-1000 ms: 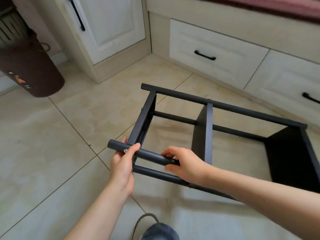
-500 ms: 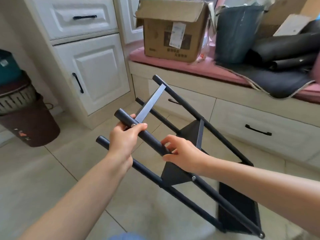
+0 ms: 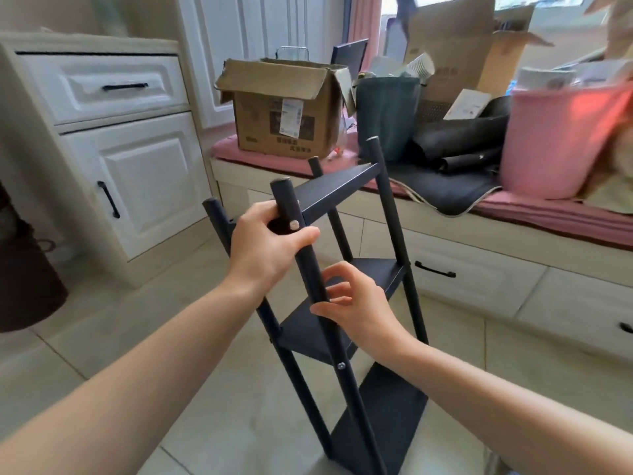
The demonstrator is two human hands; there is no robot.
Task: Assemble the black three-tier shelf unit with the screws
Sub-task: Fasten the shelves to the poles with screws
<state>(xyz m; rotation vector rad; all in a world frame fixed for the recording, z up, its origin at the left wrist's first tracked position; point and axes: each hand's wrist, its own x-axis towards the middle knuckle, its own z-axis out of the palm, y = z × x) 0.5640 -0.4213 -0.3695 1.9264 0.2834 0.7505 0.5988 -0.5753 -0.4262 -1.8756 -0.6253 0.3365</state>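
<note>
Holding the black shelf unit [image 3: 346,269] at frame centre, I have my left hand [image 3: 270,248] wrapped round the near post by its top screw [image 3: 294,224]. My right hand [image 3: 352,303] pinches that post lower. Posts run nearly upright, feet lower right.

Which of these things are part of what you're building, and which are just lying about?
Job: black shelf unit, its screws, left hand and right hand gripping one post.
Lying about: cardboard box, pink bin, teal bin.
</note>
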